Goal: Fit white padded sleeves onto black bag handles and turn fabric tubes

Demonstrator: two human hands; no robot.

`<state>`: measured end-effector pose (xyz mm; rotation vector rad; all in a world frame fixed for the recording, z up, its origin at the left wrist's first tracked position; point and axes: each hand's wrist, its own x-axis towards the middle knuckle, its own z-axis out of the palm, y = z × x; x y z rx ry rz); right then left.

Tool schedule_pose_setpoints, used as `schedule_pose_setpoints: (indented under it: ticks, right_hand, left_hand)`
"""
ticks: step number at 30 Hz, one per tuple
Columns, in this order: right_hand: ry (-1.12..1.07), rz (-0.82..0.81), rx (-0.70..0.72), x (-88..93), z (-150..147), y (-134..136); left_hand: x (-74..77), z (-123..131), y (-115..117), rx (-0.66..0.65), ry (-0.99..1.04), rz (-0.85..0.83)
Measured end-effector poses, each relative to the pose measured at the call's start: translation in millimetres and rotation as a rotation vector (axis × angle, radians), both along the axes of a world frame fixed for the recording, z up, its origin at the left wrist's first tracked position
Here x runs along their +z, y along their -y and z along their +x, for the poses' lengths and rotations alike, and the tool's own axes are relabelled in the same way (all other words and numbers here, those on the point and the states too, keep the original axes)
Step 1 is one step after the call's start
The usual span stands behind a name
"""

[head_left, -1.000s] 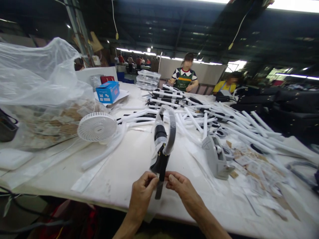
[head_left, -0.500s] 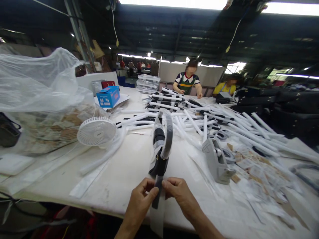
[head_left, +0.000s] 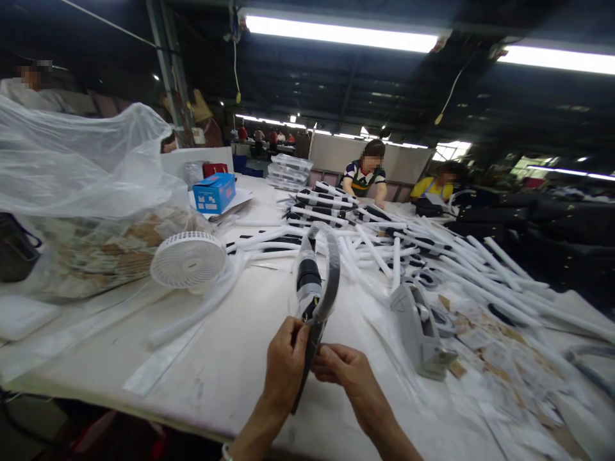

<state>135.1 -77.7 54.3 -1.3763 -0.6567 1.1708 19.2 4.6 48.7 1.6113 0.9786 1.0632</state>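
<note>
In front of me a black strap piece (head_left: pixel 313 337) stands out from the table toward my body. Its far part is a curved handle (head_left: pixel 331 275) in clear wrapping, beside a thicker black section (head_left: pixel 308 276) with whitish wrapping. My left hand (head_left: pixel 287 358) pinches the strap between thumb and fingers, just below the handle's near end. On the strap's right side, my right hand (head_left: pixel 343 371) has its fingertips pressed together close against it. Whatever those fingertips hold is hidden. The strap's dark end hangs below both hands.
A grey tape dispenser (head_left: pixel 425 333) stands to the right, beside scattered paper and plastic scraps (head_left: pixel 500 346). White foam-covered lengths (head_left: pixel 369 246) pile up beyond. Leftward are a white fan (head_left: pixel 188 259), a blue box (head_left: pixel 214 193) and a clear bag of scraps (head_left: pixel 106 250). A co-worker (head_left: pixel 365 173) stands across the table.
My left hand has moved up the strap, and the strap now shows edge-on. My right hand has shifted slightly right. The pale strip that hung below the strap no longer shows.
</note>
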Motion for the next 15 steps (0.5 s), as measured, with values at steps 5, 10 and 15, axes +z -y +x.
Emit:
schedule_pose_setpoints:
  ticks: [5, 10, 15]
  right_hand:
    - [0.005, 0.031, -0.081, 5.3, -3.2, -16.7]
    - [0.039, -0.028, -0.100, -1.9, -5.3, -21.8]
    - [-0.025, -0.110, -0.124, -9.5, 1.0, -23.9]
  left_hand:
    - [-8.2, -4.3, 8.8, -0.027, 0.094, -0.141]
    - [-9.4, -9.4, 12.5, -0.022, 0.121, -0.205]
    - [-18.3, -2.6, 7.7, 0.064, 0.018, -0.115]
